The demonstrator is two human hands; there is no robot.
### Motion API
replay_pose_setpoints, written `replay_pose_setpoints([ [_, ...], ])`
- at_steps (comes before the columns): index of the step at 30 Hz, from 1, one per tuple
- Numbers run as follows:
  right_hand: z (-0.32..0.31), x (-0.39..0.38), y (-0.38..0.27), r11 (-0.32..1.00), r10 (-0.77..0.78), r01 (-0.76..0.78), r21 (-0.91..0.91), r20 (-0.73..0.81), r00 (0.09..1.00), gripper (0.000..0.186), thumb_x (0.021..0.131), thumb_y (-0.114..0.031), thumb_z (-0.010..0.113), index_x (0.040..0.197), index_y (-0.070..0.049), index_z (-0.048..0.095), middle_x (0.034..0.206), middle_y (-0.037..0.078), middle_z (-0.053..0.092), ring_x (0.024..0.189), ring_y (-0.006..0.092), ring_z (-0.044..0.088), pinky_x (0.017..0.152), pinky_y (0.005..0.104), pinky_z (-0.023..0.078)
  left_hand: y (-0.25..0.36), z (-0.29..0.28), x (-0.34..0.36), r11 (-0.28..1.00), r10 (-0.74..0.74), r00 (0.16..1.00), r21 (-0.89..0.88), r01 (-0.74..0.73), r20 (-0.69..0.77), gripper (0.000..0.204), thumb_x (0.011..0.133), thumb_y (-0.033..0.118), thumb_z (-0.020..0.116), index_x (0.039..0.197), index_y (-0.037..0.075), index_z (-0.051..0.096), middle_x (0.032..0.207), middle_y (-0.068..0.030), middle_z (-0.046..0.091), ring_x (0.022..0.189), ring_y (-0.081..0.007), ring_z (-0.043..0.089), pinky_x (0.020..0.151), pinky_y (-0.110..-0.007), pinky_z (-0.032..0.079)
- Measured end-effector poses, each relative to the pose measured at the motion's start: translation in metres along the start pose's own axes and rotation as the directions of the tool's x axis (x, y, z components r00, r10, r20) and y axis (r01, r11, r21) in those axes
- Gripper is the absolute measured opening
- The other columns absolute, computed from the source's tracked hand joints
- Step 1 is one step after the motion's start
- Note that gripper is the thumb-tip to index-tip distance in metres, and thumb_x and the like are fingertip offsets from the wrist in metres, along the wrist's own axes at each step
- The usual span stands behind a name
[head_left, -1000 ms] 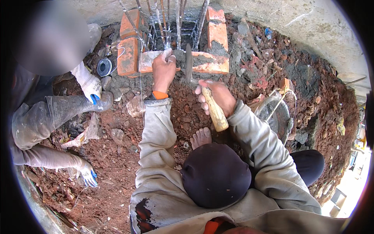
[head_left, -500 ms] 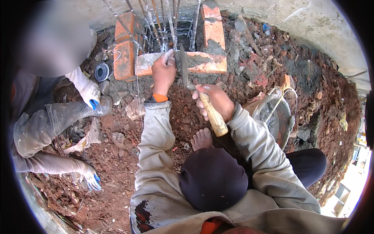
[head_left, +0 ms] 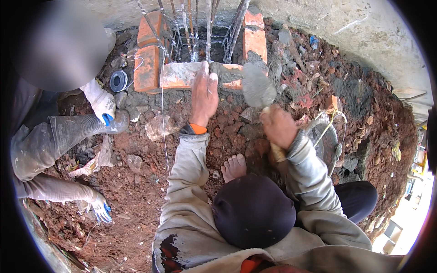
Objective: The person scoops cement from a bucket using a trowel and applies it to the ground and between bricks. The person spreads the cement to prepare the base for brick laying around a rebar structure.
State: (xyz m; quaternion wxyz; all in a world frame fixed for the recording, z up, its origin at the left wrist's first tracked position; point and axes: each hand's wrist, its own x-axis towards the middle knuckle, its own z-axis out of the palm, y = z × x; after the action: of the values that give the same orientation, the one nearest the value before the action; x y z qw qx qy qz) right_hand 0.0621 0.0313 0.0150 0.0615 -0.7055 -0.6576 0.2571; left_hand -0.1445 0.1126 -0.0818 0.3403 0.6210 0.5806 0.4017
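Just below the upright rods [head_left: 208, 36], the left hand [head_left: 203, 98] rests at the left front brick [head_left: 178, 75], fingers stretched out toward its top edge and thumb a little apart, not closed round anything that shows. The right hand [head_left: 278, 127] is clamped on the trowel [head_left: 258, 86], whose blade lies in front of the right end of the right front brick [head_left: 233, 85], beside the left hand.

The trowel should be stiff and fairly light, its weight forward in the blade; the wooden handle is the place to hold it, kept dry since wet mortar [head_left: 222, 72] would make it slick. The bricks look heavy for their size, hard but likely to chip at the corners, and best held by both long faces.

Motion blurs the blade, so whether it touches brick or mortar cannot be told. The right hand covers most of the handle; only its butt shows below. The left hand's curled fingers, if any, are hidden. The right sleeve [head_left: 314, 168] cuts off part of the bucket [head_left: 338, 152].
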Motion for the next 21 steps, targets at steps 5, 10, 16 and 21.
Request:
replay_pose_setpoints([
  [5,0.036,0.002,-0.036,0.986,-0.099,0.091,0.142,0.048,0.994,0.035,0.089,-0.023,0.052,0.09,0.012,0.05,0.071,0.034,0.061,0.071,0.0485,0.063,0.068,0.0535,0.052,-0.005,0.009,-0.007,0.997,0.001,1.0,-0.073,0.0,0.015,0.061,0.103,0.041,0.028,0.147,-0.001,0.029,0.152,-0.0196,0.032,0.142,-0.0331,0.027,0.117,-0.045,0.014],
  [10,0.044,0.005,-0.047,0.976,-0.129,0.122,0.179,0.027,0.991,0.034,0.088,-0.023,0.053,0.09,0.011,0.051,0.076,0.034,0.061,0.074,0.0511,0.062,0.072,0.0556,0.05,-0.011,0.006,-0.006,0.987,0.021,1.0,-0.159,-0.019,0.012,0.062,0.104,0.042,0.023,0.147,-0.002,0.03,0.151,-0.0192,0.033,0.142,-0.0335,0.028,0.117,-0.045,0.016],
  [16,0.01,0.003,-0.047,0.844,-0.061,-0.108,0.525,0.294,0.954,0.025,0.091,-0.022,0.056,0.089,0.003,0.055,0.068,0.02,0.063,0.055,0.029,0.066,0.052,0.0401,0.051,-0.008,-0.017,-0.011,0.853,0.061,0.998,-0.519,-0.05,0.003,0.064,0.104,0.042,0.02,0.146,-0.005,0.03,0.151,-0.0173,0.034,0.142,-0.0273,0.028,0.117,-0.036,0.019],
  [21,0.012,-0.002,-0.068,0.664,-0.187,-0.108,0.74,0.303,0.935,0.016,0.09,-0.012,0.058,0.094,0.004,0.056,0.067,0.005,0.058,0.049,0.0121,0.059,0.044,0.027,0.047,-0.011,-0.07,-0.014,0.813,0.025,0.95,-0.546,-0.201,-0.312,0.063,0.104,0.041,0.02,0.142,-0.007,0.037,0.142,-0.021,0.045,0.134,-0.0275,0.041,0.113,-0.036,0.028],
])
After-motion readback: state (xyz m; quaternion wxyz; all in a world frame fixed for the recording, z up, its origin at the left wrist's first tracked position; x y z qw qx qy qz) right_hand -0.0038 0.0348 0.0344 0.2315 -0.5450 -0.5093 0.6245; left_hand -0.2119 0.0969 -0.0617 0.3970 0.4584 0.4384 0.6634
